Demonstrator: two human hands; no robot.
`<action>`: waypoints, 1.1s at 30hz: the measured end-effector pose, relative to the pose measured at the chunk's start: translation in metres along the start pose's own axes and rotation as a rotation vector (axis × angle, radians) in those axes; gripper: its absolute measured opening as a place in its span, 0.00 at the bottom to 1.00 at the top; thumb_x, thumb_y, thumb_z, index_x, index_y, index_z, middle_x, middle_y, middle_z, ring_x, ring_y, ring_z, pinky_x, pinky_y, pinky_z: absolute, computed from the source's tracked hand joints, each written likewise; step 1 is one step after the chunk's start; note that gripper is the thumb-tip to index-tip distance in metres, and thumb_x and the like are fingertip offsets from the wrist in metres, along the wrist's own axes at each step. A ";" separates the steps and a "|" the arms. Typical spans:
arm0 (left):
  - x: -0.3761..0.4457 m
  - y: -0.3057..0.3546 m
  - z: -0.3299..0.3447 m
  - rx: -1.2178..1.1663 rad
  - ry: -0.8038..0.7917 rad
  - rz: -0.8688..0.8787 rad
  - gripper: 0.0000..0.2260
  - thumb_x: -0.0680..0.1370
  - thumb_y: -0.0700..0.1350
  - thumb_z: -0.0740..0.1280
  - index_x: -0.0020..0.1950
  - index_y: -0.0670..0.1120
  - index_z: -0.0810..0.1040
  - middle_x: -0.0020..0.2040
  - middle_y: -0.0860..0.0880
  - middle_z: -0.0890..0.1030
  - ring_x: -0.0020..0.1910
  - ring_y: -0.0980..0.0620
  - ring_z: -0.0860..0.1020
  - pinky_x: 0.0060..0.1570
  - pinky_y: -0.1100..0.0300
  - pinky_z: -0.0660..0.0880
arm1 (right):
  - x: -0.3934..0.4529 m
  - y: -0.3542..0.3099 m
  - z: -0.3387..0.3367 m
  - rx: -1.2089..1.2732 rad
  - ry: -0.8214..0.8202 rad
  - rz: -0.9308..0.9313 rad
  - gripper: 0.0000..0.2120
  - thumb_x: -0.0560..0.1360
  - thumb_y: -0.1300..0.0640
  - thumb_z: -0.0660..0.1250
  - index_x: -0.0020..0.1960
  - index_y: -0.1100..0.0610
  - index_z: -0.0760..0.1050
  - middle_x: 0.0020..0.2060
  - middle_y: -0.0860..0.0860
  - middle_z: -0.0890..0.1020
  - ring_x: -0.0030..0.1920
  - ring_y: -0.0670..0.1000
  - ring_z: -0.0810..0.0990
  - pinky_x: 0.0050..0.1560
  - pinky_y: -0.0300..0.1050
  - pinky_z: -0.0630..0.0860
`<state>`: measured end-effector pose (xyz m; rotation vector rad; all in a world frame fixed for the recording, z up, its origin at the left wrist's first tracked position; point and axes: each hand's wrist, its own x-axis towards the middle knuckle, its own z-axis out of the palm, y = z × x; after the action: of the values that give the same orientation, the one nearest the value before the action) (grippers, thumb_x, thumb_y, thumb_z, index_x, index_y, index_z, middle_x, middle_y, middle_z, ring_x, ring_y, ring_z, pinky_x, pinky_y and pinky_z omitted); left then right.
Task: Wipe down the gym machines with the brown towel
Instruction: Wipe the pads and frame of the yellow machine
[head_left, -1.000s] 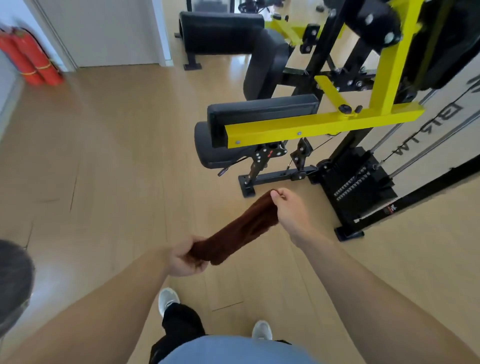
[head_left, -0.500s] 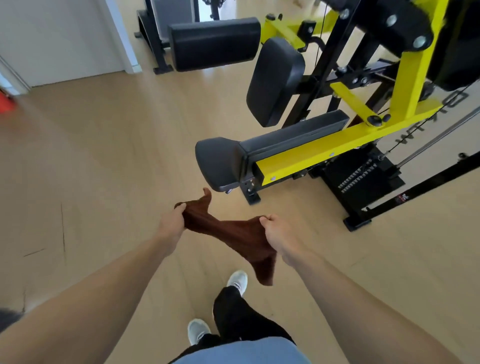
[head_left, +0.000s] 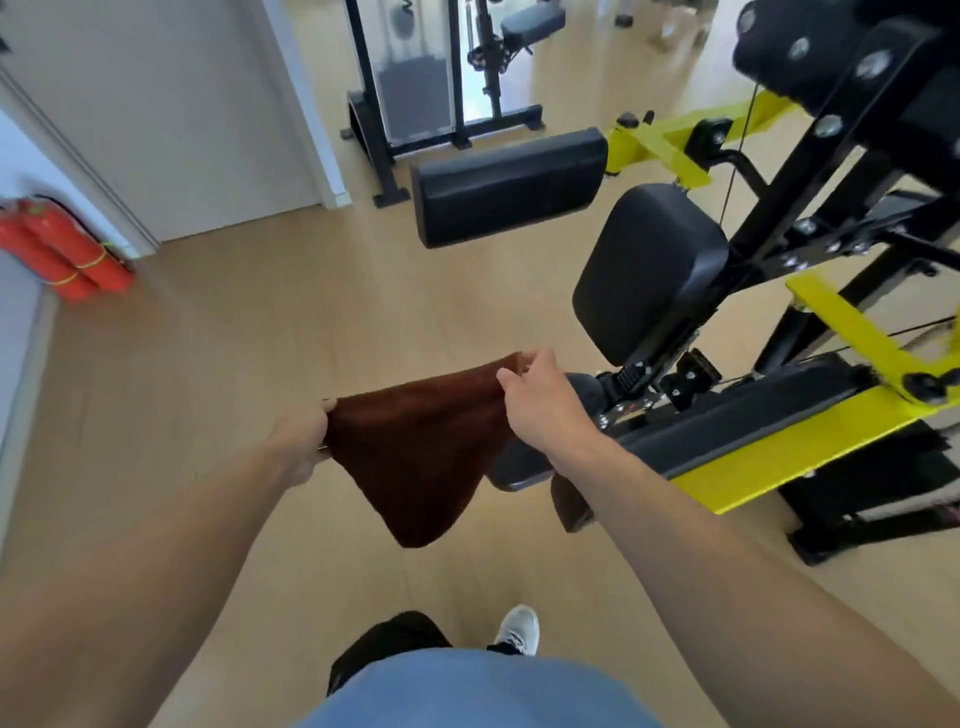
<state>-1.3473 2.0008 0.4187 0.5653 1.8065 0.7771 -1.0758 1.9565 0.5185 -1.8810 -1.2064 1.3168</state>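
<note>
We stretch the brown terry towel (head_left: 415, 457) between both closed grips, left hand (head_left: 301, 434) and right hand (head_left: 540, 405), above the pale wooden floor (head_left: 260, 322) beside the yellow-and-black gym machine (head_left: 779, 452).

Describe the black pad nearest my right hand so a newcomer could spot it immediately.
Start at the black and yellow gym machine on the right. Just beyond the right hand sits the squarish black pad, mounted tilted on the black frame. Unlike the long rectangular pad further back, it is compact with rounded corners.
</note>
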 end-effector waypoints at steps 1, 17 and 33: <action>0.008 0.012 0.005 0.021 0.005 0.016 0.06 0.82 0.43 0.63 0.56 0.44 0.77 0.54 0.46 0.79 0.55 0.47 0.77 0.46 0.55 0.74 | 0.012 -0.008 -0.007 -0.006 0.026 -0.023 0.15 0.86 0.55 0.58 0.71 0.55 0.63 0.65 0.53 0.75 0.64 0.55 0.75 0.58 0.47 0.72; 0.120 0.182 0.129 1.086 -0.699 0.650 0.10 0.72 0.54 0.77 0.44 0.48 0.85 0.42 0.49 0.85 0.45 0.49 0.83 0.46 0.57 0.78 | 0.117 -0.019 -0.094 -0.446 0.426 0.216 0.06 0.80 0.56 0.71 0.47 0.50 0.86 0.37 0.45 0.84 0.39 0.44 0.81 0.40 0.40 0.75; 0.023 0.214 0.258 0.756 -1.038 0.453 0.14 0.84 0.53 0.56 0.60 0.45 0.74 0.50 0.44 0.82 0.42 0.47 0.83 0.43 0.52 0.83 | 0.119 -0.050 -0.032 0.186 0.694 0.231 0.11 0.82 0.43 0.63 0.54 0.46 0.82 0.45 0.45 0.87 0.48 0.48 0.85 0.53 0.52 0.83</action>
<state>-1.1097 2.2247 0.4972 1.5628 0.9204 -0.0357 -1.0495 2.0871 0.5184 -2.1154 -0.5067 0.7269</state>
